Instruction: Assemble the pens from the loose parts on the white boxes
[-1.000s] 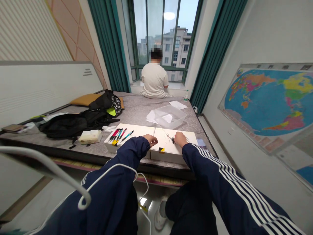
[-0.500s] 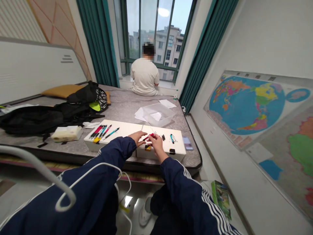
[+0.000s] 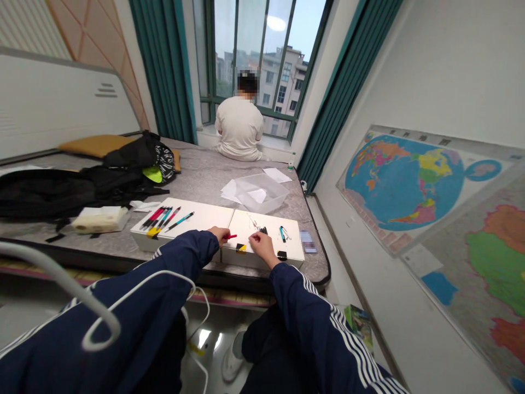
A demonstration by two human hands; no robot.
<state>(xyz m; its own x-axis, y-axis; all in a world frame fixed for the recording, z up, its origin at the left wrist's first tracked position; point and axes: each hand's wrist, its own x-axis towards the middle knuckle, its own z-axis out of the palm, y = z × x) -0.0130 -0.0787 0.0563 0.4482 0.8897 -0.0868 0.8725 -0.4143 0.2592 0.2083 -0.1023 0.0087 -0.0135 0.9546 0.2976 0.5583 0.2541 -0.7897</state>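
My left hand (image 3: 220, 234) is closed around a red pen part (image 3: 233, 236), whose end sticks out to the right above the seam between two white boxes. To its right, my right hand (image 3: 262, 245) is pinched over the right white box (image 3: 240, 219); whatever its fingertips hold is hidden. Small black pen parts (image 3: 263, 230) lie just beyond those fingers, with thin, light-coloured pieces by them. A blue pen part (image 3: 283, 234) rests farther right on the same box. Several assembled pens (image 3: 161, 218), red and blue, are lined up on the left white box (image 3: 207, 214).
A clear plastic bin (image 3: 266, 201) and papers (image 3: 277, 175) lie behind the boxes on the bed (image 3: 192, 180). A tissue pack (image 3: 100, 219) and black bags (image 3: 110, 183) are at left. A person (image 3: 240, 128) sits by the window. A white cable (image 3: 110, 323) loops over my left sleeve.
My right hand moved left from the right box's far side, bringing a red pen part to my left hand. My left hand now holds it, and the hands have drawn apart. The view swung right.
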